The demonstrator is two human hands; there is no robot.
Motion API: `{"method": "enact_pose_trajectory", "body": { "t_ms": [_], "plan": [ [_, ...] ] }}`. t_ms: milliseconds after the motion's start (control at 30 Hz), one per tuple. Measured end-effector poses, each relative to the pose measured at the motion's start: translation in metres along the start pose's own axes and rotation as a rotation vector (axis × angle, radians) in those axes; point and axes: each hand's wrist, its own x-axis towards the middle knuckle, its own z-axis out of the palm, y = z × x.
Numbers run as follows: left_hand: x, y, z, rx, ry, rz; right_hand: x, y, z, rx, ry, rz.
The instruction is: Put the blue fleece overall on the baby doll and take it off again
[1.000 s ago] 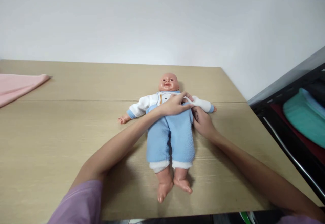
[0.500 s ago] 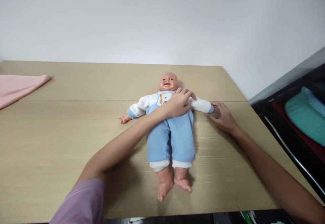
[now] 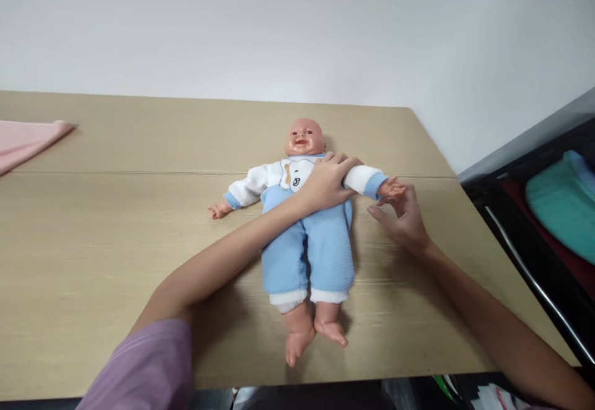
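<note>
A doll [image 3: 325, 243] lies on its back on the tabletop [image 3: 116, 243], head toward the wall [image 3: 232, 32] and bare feet toward the near edge, both its arms stretched out sideways. It wears a white and light-blue outfit with a printed picture on the chest.

The tabletop is pale and wood-coloured, with a thin seam running across it at about the height of the doll's chest. A pink cloth [image 3: 28, 140] lies at the far left, well apart from the doll. The wall behind is plain and whitish. Beyond the right edge of the tabletop are a black frame [image 3: 534, 277] with a shiny bar and a teal item [image 3: 560, 205] over something dark red.

The left arm, in a purple sleeve [image 3: 144, 366], reaches in across the doll's trousers. The left hand [image 3: 328, 181] rests palm down on the chest, its grip curled around the doll's upper arm. The right arm comes in from the lower right. The right hand [image 3: 406, 224] is at the doll's small hand, fingers partly hidden behind it, thumb apart; this grip is spread.
</note>
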Motion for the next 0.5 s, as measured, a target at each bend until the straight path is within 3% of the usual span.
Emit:
{"method": "enact_pose_trajectory", "body": {
  "t_ms": [133, 300, 400, 500],
  "plan": [
    [-0.002, -0.02, 0.002, -0.159, 0.186, -0.017, 0.003, 0.008, -0.003, -0.13, -0.091, 0.045],
    [-0.006, -0.037, 0.002, -0.484, 0.417, -0.102, 0.002, -0.002, 0.002, -0.295, -0.297, -0.116],
    [-0.014, -0.046, -0.004, -0.673, 0.556, -0.227, 0.001, -0.013, 0.013, -0.281, -0.361, -0.126],
    [-0.025, -0.058, -0.015, -0.734, 0.672, -0.332, 0.005, -0.025, 0.033, -0.147, -0.412, -0.031]
  ]
}}
